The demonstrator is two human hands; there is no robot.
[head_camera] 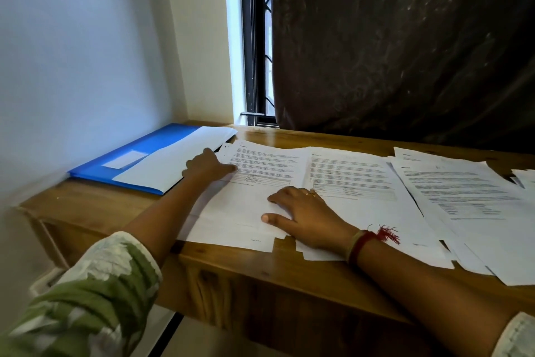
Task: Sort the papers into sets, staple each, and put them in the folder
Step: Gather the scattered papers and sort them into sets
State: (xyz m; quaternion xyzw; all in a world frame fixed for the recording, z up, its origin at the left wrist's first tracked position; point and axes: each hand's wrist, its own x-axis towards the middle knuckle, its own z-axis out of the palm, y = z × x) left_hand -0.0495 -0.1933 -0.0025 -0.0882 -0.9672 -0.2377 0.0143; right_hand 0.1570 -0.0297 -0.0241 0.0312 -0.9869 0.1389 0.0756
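Wooden desk (260, 267) sits against a pale wall, dark curtain (405, 38) behind. We note printed white paper sheets (362, 177) spread in overlapping piles across it. Left hand (207, 167) rests curled on the leftmost sheet's edge; right hand (304, 212) lies flat, fingers spread, gripping nothing. Blue plastic folder (139, 154), a white sheet inside, lies far left, unobstructed.
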